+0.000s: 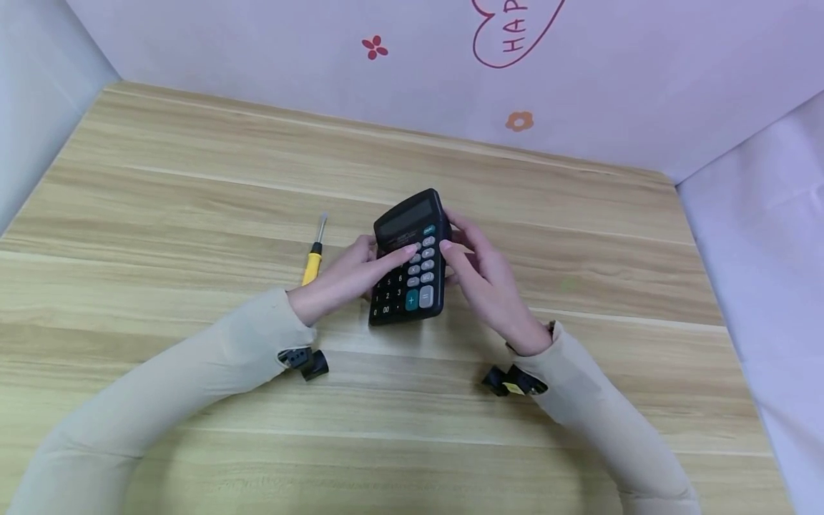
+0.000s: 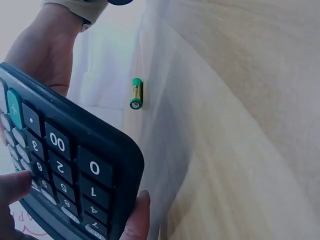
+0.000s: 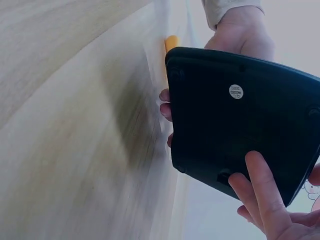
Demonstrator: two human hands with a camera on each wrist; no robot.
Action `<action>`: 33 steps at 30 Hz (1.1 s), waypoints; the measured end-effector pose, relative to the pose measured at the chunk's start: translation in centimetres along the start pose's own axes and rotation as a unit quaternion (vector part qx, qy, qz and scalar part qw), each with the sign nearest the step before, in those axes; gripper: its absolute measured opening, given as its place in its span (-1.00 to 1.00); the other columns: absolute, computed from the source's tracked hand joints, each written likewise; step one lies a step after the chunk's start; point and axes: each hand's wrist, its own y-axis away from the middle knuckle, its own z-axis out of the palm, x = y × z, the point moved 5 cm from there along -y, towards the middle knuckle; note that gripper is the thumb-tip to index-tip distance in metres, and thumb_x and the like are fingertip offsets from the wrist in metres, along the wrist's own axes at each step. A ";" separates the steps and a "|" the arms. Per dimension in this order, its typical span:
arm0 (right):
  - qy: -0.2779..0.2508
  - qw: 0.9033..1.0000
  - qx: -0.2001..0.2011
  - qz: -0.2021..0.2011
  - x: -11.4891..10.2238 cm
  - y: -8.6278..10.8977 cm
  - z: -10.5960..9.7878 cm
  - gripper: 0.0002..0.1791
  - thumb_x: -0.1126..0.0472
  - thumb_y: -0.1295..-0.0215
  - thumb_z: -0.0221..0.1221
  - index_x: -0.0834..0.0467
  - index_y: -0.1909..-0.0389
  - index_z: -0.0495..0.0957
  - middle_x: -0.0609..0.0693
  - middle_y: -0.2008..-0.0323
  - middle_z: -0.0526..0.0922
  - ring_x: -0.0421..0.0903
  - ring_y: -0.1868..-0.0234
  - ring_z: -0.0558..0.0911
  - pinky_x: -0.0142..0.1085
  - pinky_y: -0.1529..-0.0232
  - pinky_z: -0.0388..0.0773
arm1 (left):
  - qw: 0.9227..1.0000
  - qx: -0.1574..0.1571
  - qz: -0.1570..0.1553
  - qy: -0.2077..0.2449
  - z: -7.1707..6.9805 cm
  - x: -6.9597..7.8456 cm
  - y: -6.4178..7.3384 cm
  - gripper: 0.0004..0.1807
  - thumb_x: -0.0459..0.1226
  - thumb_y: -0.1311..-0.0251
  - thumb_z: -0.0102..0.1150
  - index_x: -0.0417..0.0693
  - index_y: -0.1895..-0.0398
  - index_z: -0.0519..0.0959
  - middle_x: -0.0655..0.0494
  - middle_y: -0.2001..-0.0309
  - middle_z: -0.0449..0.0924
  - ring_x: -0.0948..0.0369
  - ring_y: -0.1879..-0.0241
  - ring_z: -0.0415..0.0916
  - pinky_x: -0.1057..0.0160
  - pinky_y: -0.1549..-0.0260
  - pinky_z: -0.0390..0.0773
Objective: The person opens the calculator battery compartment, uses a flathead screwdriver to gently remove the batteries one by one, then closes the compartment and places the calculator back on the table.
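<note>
Both hands have a black desk calculator (image 1: 404, 286) up off the table, tilted, with its keys and display facing the head camera. My left hand (image 1: 347, 275) grips its left side, thumb lying over the keys and fingers behind. At the right edge is my right hand (image 1: 486, 282), its thumb on that edge. In the right wrist view, fingertips (image 3: 260, 175) of the right hand touch the plain back of the calculator, next to a small dark notch. A round white sticker (image 3: 236, 91) shows on that back.
A screwdriver (image 1: 312, 263) with a yellow handle lies left of the calculator, partly behind the left wrist. The left wrist view shows a green-and-gold battery (image 2: 136, 93) on the wooden table (image 1: 193, 179). A white backdrop (image 1: 270, 50) with printed drawings borders the far side.
</note>
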 end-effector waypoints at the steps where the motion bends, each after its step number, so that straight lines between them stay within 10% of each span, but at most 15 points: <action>1: 0.004 1.000 0.000 0.001 0.0 0.0 -0.1 -0.48 0.16 -0.47 -0.08 0.05 -0.41 0.21 0.17 -0.17 0.49 0.09 0.07 0.65 -0.12 0.26 0.66 | 1.000 0.000 0.002 -0.002 -0.1 0.0 0.0 -0.45 0.07 -0.37 -0.05 -0.15 -0.21 0.35 -0.12 0.00 0.64 0.08 0.09 0.66 0.15 0.26 0.66; 21: 0.069 0.997 0.007 0.019 0.7 -0.2 -1.2 -0.49 0.33 -0.39 0.03 0.21 -0.35 0.31 0.13 -0.28 0.43 0.07 0.02 0.67 -0.09 0.12 0.64 | 0.988 0.084 -0.021 -0.124 -2.4 -0.2 0.7 -0.23 -0.17 -0.20 0.26 -0.27 -0.37 0.13 -0.16 -0.06 0.45 0.02 0.19 0.61 0.18 0.23 0.62; 33: 0.123 0.992 0.000 0.038 1.4 -0.3 -1.2 -0.45 0.29 -0.36 0.09 0.23 -0.36 0.28 0.15 -0.29 0.42 0.06 0.03 0.67 -0.10 0.09 0.63 | 0.989 0.075 -0.023 -0.123 -2.4 0.2 0.8 -0.21 -0.26 -0.19 0.26 -0.26 -0.39 0.08 -0.18 -0.17 0.36 0.05 0.26 0.65 0.20 0.37 0.65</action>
